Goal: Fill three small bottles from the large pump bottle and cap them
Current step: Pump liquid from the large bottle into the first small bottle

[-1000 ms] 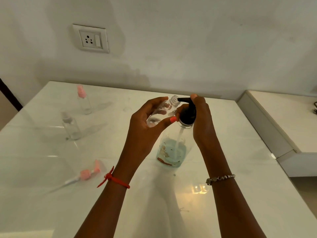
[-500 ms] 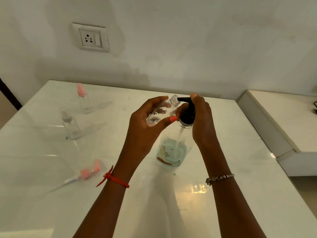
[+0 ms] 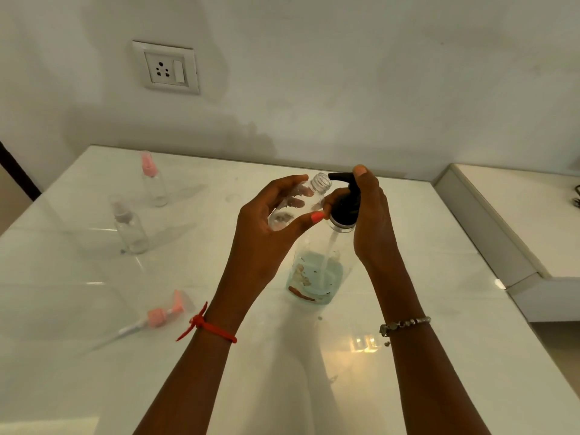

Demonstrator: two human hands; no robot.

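You were at a glossy white table [image 3: 439,381] that ran right up to a plain, blotchy white wall [image 3: 345,73], kinda dim overall. White socket plate [image 3: 165,68] with a switch sat up on the left, a warm light reflection [image 3: 364,343] showed on the tabletop, and a separate white ledge [image 3: 518,208] was off to your right.

On the table [image 3: 408,356], two small bottles [image 3: 130,229] stand far left, a loose sprayer [image 3: 157,317] nearer, the pump bottle [image 3: 317,271] centre.

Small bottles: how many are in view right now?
3. The pink-capped bottle stands far left, the pale-capped bottle nearer in front of it, the uncapped bottle is in the left hand. None looks hidden.
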